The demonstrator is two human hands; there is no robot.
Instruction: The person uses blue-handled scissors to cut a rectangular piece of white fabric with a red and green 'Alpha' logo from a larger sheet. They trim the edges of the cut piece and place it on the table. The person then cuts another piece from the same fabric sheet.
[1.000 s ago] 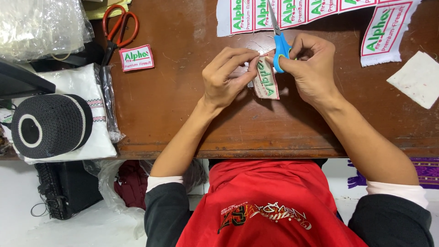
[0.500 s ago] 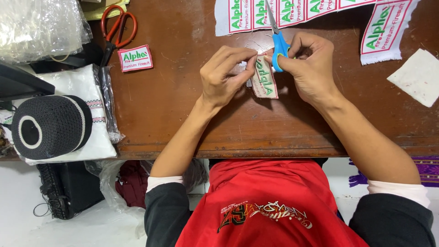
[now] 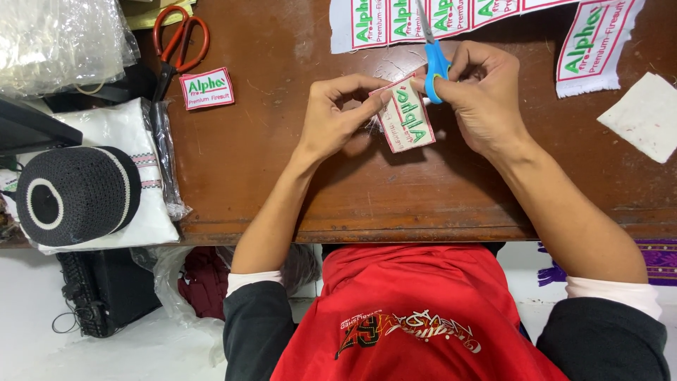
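My left hand [image 3: 338,116] pinches the left edge of a small white embroidered patch [image 3: 407,116] with green lettering and a red border, held just above the brown wooden table [image 3: 296,176]. My right hand [image 3: 486,95] has its fingers through the blue handles of small scissors [image 3: 434,56], whose blades point away from me at the patch's top edge. A strip of uncut patches [image 3: 423,21] of the same kind lies just beyond both hands.
A finished patch [image 3: 206,88] lies at the left, near orange-handled scissors [image 3: 176,42]. A black knitted cap [image 3: 77,194] rests on folded white cloth [image 3: 137,134] at the table's left end. A single uncut patch [image 3: 592,46] and a white scrap [image 3: 645,116] lie at the right.
The patch has turned slightly in my left fingers and its lower end now swings a little more to the right. The scissors stay at its top edge.
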